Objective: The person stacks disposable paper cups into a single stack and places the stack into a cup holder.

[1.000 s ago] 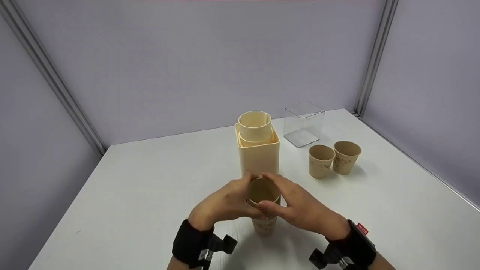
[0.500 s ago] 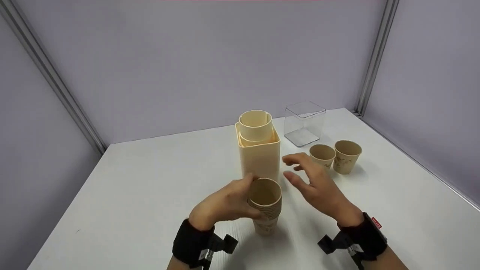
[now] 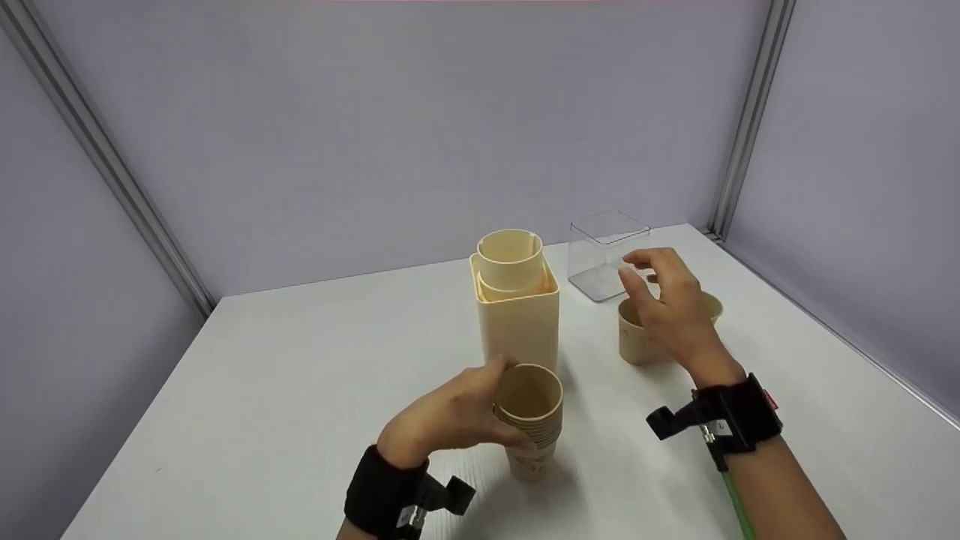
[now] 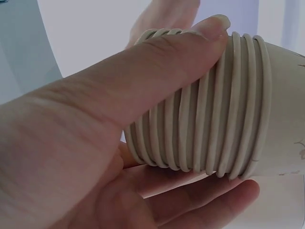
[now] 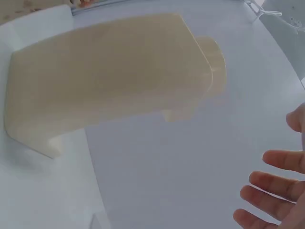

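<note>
The left hand (image 3: 450, 416) grips the stack of paper cups (image 3: 529, 420) upright on the counter (image 3: 300, 375), while the released right hand (image 3: 667, 307) hovers over the nearer loose cup (image 3: 637, 341), best pinched by its rim to avoid crushing.

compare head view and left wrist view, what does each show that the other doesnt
Only the head view shows the right hand open above two loose cups, the clear box, the tall beige holder and the table. Only the left wrist view shows, close up, the rolled rims stacked side by side under the thumb. Both show the left hand gripping the cup stack.
</note>
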